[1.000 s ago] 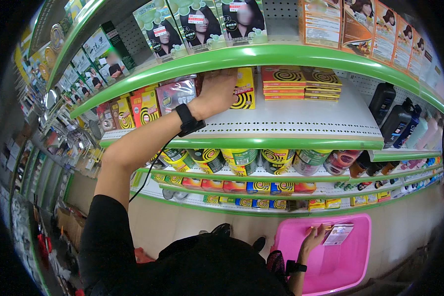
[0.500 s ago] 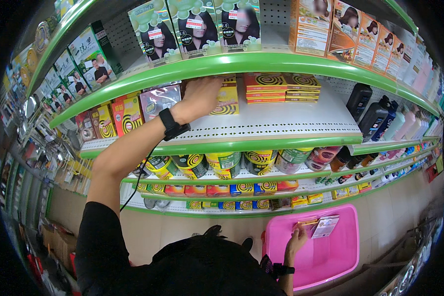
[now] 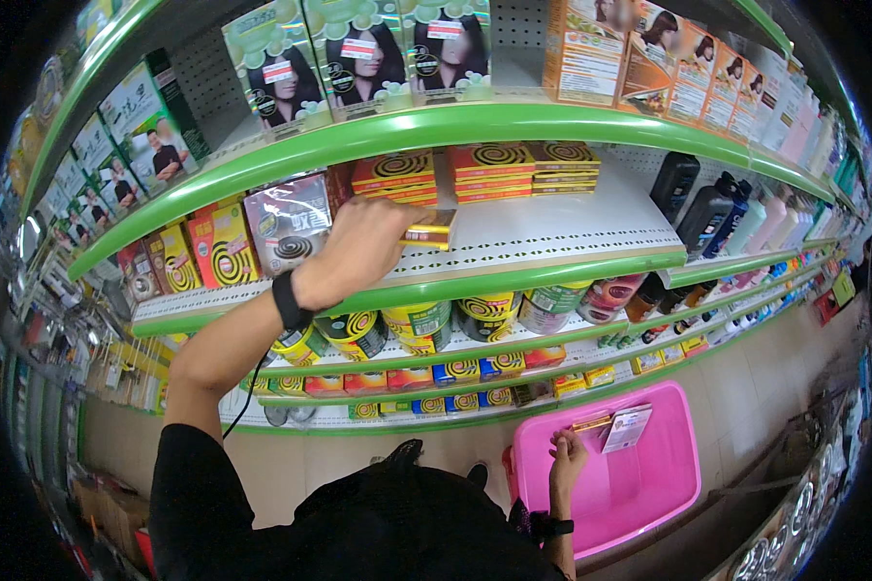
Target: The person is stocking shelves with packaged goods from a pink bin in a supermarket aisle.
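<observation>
My left hand (image 3: 358, 242) reaches in front of the middle shelf, closed round flat yellow-and-gold mosquito coil boxes (image 3: 430, 230) whose ends stick out past the fingers. Behind it lies a stack of red-and-yellow coil boxes (image 3: 394, 170), partly covered by the hand. Over the left part of a pink plastic tub (image 3: 664, 523), my right hand (image 3: 568, 457) has its fingers curled; what they hold, if anything, cannot be made out. Just beyond those fingers, in the tub, are a thin gold-and-red box (image 3: 591, 423) and a white package (image 3: 628, 429).
More coil box stacks (image 3: 491, 172) lie along the shelf, with a grey package (image 3: 291, 225) at left. Green shelf edges (image 3: 436, 126) jut out above and below. Round coil tubs (image 3: 419, 327) fill the shelf beneath. Dark bottles (image 3: 704, 211) stand at right.
My left hand has come out from under the upper shelf toward me with the yellow coil boxes, uncovering the stack behind. My right hand's fingers sit slightly farther from the thin box.
</observation>
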A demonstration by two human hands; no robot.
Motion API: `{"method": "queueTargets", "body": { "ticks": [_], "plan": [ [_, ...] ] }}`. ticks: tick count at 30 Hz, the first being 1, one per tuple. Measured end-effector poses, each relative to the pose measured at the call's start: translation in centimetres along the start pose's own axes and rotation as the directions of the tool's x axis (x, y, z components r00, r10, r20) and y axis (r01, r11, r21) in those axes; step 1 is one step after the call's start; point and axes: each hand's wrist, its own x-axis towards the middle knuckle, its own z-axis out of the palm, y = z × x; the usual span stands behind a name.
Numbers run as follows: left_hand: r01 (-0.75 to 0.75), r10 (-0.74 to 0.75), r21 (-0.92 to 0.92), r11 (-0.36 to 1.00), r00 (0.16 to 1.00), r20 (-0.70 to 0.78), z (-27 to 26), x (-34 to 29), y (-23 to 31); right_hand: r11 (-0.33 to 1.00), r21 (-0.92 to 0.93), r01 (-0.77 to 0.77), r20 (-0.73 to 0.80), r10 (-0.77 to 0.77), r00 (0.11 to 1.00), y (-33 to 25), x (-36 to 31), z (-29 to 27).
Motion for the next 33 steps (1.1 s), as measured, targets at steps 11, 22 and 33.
{"method": "queueTargets", "body": {
  "ticks": [11,22,33],
  "plan": [
    [-0.603,0.529,-0.04,0.797,0.728,-0.437,-0.3,-2.8,8.9,0.996,0.027,0.089,-0.035,-0.088,0.996,-4.3,-3.3,2.0],
    [-0.862,0.923,-0.365,0.353,0.384,-0.012,17.4,-3.2,21.1,0.971,0.21,-0.114,-0.37,0.187,0.91,-3.6,-2.7,0.8],
    [-0.885,0.999,-0.462,0.051,0.052,0.012,29.2,-2.4,29.6,0.901,0.088,-0.425,-0.325,0.429,0.843,6.6,-3.7,-1.4]
  ]
}}
